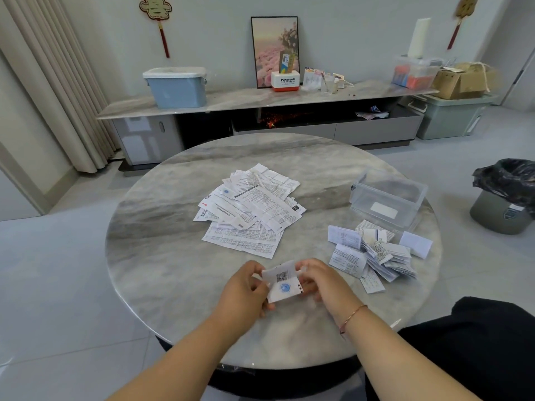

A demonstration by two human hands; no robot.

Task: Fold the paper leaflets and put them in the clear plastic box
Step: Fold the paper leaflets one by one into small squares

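Head view. We cannot read the print on any leaflet; only a QR-type code and a round blue mark are legible on the folded leaflet (282,282) in the hands. Our left hand (246,287) and right hand (321,280) are close together above the near part of the surface (162,256), each pinching one side edge of this leaflet, with the fingertips partly hidden behind the paper. Our forearms are cut off by the bottom frame edge.

The clear plastic box (388,198) stands open at the right of the surface. Through its transparent walls we see only a white rectangular patch, and we cannot tell whether this is a label or a paper inside.

The folded leaflets (376,250) lie as a loose heap of small rectangles just in front of the box. The unfolded leaflets (252,212), creased white sheets, overlap at the centre. The surface is round, glossy grey marble-pattern.
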